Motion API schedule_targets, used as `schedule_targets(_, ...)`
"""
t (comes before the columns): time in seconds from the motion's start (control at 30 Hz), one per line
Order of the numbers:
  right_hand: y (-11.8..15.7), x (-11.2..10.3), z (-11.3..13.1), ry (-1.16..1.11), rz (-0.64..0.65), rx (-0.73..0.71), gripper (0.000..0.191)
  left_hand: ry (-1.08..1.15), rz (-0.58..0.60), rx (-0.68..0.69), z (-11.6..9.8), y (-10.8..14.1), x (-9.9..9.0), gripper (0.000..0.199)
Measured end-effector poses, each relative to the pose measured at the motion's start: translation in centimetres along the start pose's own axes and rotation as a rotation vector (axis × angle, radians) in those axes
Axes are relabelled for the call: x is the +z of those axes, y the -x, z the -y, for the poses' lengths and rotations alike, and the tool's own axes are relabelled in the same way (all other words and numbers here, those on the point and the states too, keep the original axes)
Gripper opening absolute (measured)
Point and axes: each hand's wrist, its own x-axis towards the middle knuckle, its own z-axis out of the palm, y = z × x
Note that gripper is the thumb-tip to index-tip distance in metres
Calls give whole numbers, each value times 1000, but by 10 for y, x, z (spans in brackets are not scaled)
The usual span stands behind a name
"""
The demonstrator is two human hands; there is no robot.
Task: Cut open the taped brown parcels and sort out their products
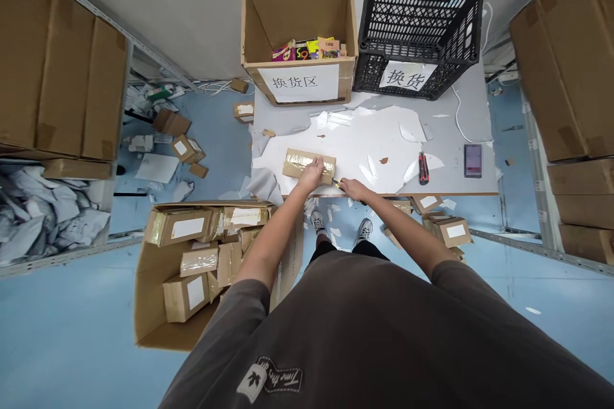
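A small brown cardboard box (298, 165), wrapped in shiny clear tape, lies near the front edge of the white table (302, 140). My left hand (313, 175) grips the right part of this box from above, fingers bent over it. In my right hand (354, 189) is a utility knife (338, 184) with some yellow on it; its tip is at the box's right end. Whether the blade touches the cardboard is too small to tell. My right fingers are closed round the handle, which they mostly cover.
Behind stand an open carton (297, 92) of colourful packs and a black plastic crate (417, 51). A red-and-black tool (423, 168), a phone (472, 161) and paper scraps lie rightward. A large carton (144, 307) of taped boxes stands lower left. Shelves flank both sides.
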Motion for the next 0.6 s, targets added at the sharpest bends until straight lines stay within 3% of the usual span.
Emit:
schedule_targets(0.17,11,9,-2,-128,75,18,40,119,-55,57,2,10,-9,95)
schedule_targets(0.3,27,4,-16,-244,45,56,39,127,-91,19,-2,4,-27,39)
schedule_targets(0.33,31,3,-20,-276,19,71,42,88,-95,-1,-4,-1,-30,32)
schedule_targets(0.47,34,3,-28,-344,-114,121,51,-37,-52,-37,-13,-19,-36,38)
schedule_targets(0.6,27,5,-28,-353,-231,144,45,22,-7,87,-7,-20,-32,39)
